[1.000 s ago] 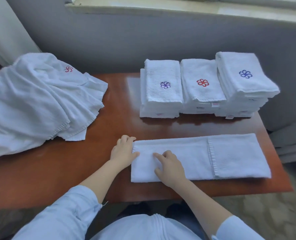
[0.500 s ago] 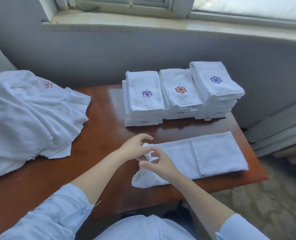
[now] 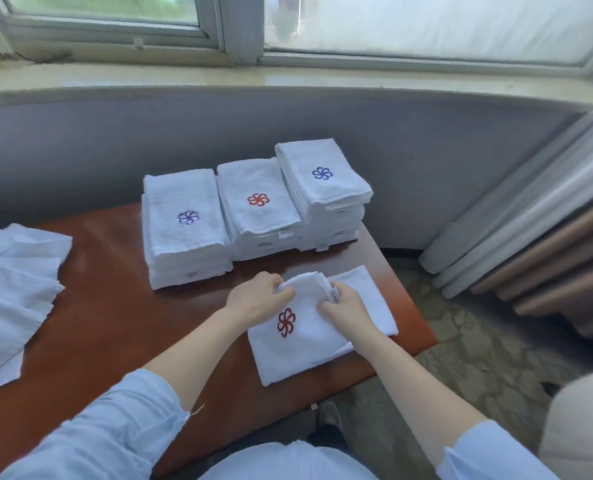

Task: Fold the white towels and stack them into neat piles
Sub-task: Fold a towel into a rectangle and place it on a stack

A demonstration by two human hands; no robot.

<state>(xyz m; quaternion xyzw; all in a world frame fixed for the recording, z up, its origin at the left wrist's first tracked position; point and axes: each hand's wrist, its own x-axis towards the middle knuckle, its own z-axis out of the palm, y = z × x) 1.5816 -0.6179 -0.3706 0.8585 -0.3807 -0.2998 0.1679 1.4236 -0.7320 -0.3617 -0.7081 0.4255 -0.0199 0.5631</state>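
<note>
A white towel with a red flower emblem lies at the table's near right, its left end folded over toward the right. My left hand grips the far corner of the folded flap. My right hand pinches the flap's edge beside it, over the towel's uncovered right end. Behind them stand three piles of folded white towels: a purple-emblem pile, a red-emblem pile and a taller blue-emblem pile.
A heap of unfolded white towels covers the left of the brown wooden table. A grey wall and window sill run behind. Curtains hang at the right over patterned floor.
Both hands lifted the towel's left end and carried it rightward over the rest, turning up the red emblem. The camera has tilted up and to the right.
</note>
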